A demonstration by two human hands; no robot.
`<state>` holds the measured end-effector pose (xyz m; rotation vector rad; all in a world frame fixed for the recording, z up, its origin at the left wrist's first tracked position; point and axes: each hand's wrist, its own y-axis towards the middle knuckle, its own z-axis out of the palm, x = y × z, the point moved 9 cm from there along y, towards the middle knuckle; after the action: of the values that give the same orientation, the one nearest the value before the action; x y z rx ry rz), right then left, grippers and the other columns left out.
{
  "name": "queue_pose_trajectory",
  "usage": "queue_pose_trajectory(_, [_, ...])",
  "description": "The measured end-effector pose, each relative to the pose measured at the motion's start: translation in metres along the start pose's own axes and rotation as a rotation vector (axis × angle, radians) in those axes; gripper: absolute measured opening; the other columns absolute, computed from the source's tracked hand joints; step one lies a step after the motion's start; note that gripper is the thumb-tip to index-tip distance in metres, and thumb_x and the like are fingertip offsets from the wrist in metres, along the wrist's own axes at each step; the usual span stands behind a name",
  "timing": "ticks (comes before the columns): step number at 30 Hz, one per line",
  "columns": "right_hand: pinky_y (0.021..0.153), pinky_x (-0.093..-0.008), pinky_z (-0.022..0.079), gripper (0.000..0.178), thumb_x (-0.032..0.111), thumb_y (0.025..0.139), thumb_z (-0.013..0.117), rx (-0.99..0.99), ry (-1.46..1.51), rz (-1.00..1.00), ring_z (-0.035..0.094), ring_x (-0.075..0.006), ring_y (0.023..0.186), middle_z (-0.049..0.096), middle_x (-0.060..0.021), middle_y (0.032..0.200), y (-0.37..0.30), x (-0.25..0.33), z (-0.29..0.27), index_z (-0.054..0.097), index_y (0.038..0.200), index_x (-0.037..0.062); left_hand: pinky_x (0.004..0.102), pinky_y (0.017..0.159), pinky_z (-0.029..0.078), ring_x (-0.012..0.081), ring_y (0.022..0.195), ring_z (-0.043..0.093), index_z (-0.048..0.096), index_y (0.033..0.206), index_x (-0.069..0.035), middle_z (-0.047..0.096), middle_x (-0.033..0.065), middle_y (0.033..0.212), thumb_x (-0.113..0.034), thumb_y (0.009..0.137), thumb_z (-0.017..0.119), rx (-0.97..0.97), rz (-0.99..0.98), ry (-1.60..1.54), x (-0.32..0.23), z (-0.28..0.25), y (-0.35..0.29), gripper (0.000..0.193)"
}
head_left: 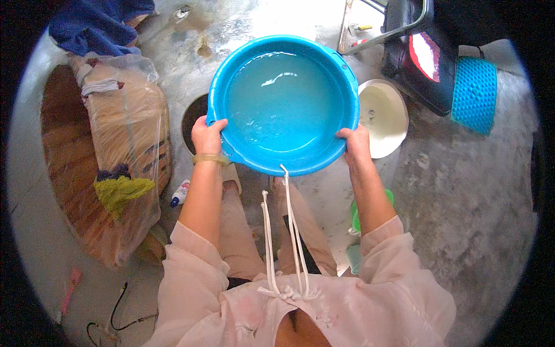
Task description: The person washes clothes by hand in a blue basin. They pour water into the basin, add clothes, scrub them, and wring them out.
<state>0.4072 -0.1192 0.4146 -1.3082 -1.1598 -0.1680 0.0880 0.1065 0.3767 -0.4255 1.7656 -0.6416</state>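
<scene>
Liquid point(277, 115), slightly cloudy, lies in a round, smooth blue basin point(306, 167) between both hands. Left hand point(207, 139) and right hand point(357, 143) are closed on its near rim, one each side, thumbs over the edge, the other fingers mostly hidden. Lower, just beyond the right hand, stands a round, pale bowl point(386, 118). Well left of the grip, wrinkled clear plastic point(124, 115) bears a fuzzy yellow-green cloth point(121, 194); far right is a studded blue basket point(474, 92).
</scene>
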Motion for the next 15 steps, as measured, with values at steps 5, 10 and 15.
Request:
queue_pose_trajectory(5, [0.052, -0.0313, 0.044, 0.022, -0.007, 0.059, 0.055, -0.036, -0.055, -0.025, 0.054, -0.0187, 0.058, 0.057, -0.0099, 0.072, 0.033, 0.015, -0.034, 0.055, 0.081, -0.0052, 0.0291, 0.063, 0.049, 0.018, 0.066, 0.06, 0.059, 0.094, 0.004, 0.063, 0.0106, 0.082, 0.0, 0.07, 0.061, 0.171, -0.096, -0.243, 0.021, 0.078, 0.009, 0.024])
queue_pose_trajectory(10, [0.051, -0.0302, 0.044, 0.02, -0.006, 0.057, 0.055, -0.073, -0.14, -0.068, 0.053, -0.0179, 0.055, 0.055, -0.0085, 0.067, 0.08, 0.02, -0.065, 0.055, 0.077, -0.0045, 0.0295, 0.064, 0.05, 0.0185, 0.067, 0.06, 0.059, 0.098, 0.002, 0.063, 0.0091, 0.081, 0.0, 0.072, 0.06, 0.309, -0.223, -0.343, 0.063, 0.14, 0.027, 0.025])
queue_pose_trajectory(15, [0.045, -0.0302, 0.041, 0.016, -0.005, 0.056, 0.054, -0.081, -0.197, -0.085, 0.051, -0.0177, 0.051, 0.055, -0.0084, 0.063, 0.121, 0.014, -0.078, 0.056, 0.072, -0.0041, 0.0403, 0.078, 0.049, 0.0257, 0.088, 0.059, 0.052, 0.109, 0.002, 0.06, 0.014, 0.099, -0.003, 0.079, 0.053, 0.37, -0.344, -0.474, 0.084, 0.181, 0.03, 0.03])
